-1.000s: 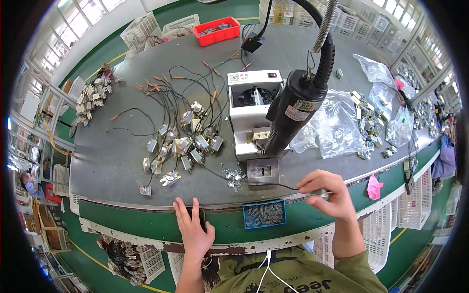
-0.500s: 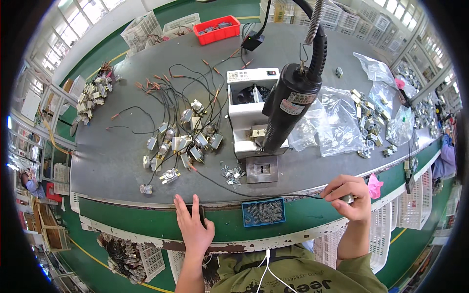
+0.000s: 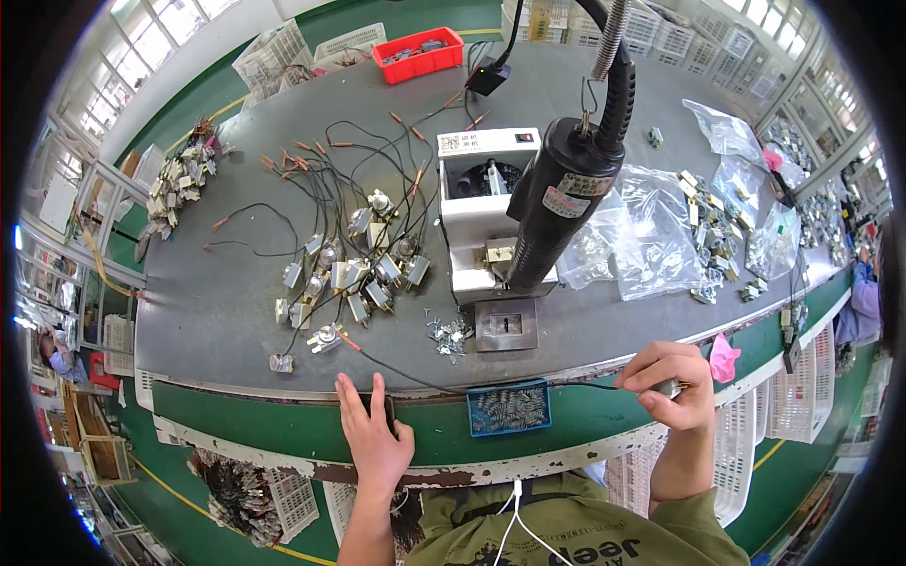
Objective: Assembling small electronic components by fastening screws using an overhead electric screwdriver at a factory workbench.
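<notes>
My right hand (image 3: 672, 385) is closed round a small round metal part (image 3: 671, 387) at the right of the bench's front edge; the fingers hide most of it. From that hand a thin black wire (image 3: 425, 382) runs left across the front edge to an orange-tipped end by the loose parts. My left hand (image 3: 376, 434) lies on the front edge with its fingers spread, holding nothing I can see; a dark object partly shows beside its thumb. Between the hands is a blue tray (image 3: 510, 408) of small metal pieces. Box-shaped metal parts with black wires (image 3: 354, 274) lie heaped beyond my left hand.
A black electric screwdriver (image 3: 557, 203) hangs from a spring over a white machine (image 3: 472, 212). Before it lie a metal block (image 3: 507, 326) and loose screws (image 3: 448, 335). Plastic bags (image 3: 661, 236) and more metal parts (image 3: 713, 241) spread rightward. A red bin (image 3: 418, 57) stands at the back.
The wire's orange-tipped end has slid left and nearer, and the wire now passes over the tray's far rim. My right hand has shifted very slightly; my left stays in place.
</notes>
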`<state>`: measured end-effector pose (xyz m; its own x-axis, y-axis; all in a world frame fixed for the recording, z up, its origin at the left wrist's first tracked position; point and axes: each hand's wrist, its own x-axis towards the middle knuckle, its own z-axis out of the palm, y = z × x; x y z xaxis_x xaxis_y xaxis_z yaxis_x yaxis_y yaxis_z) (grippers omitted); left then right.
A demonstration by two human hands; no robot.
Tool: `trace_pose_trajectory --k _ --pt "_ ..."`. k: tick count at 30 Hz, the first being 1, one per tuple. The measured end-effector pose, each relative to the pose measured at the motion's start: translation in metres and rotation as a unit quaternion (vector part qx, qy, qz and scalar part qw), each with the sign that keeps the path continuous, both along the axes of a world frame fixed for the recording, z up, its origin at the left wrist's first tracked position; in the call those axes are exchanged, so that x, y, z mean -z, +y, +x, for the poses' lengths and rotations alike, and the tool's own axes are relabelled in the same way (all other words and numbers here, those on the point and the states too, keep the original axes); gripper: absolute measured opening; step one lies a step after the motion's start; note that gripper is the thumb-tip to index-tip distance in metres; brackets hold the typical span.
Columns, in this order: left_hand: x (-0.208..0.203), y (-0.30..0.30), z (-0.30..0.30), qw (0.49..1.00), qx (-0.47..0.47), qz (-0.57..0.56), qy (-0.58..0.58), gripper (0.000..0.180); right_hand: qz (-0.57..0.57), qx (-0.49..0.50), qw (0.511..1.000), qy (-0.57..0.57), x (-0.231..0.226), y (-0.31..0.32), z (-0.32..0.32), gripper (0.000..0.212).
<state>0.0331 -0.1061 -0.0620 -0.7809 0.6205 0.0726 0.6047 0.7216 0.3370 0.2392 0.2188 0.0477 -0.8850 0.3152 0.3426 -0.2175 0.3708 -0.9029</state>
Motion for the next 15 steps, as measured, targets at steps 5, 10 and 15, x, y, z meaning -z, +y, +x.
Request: trace_pose_trajectory --k 5,10,15 --pt "0.0 -0.0008 0.0 1.0 0.006 -0.004 0.005 0.085 -0.007 -0.019 1.0 -0.01 0.0009 0.001 -0.0012 0.018" --pt "-0.0015 -0.0001 -0.001 1.0 0.009 -0.008 -0.005 0.084 -0.009 -0.016 1.0 -0.018 0.0031 -0.0011 -0.0043 0.018" --pt "-0.0029 -0.0016 -0.0025 1.0 0.006 -0.007 -0.013 0.084 -0.009 -0.013 1.0 -0.016 0.008 -0.0031 -0.0095 0.017"
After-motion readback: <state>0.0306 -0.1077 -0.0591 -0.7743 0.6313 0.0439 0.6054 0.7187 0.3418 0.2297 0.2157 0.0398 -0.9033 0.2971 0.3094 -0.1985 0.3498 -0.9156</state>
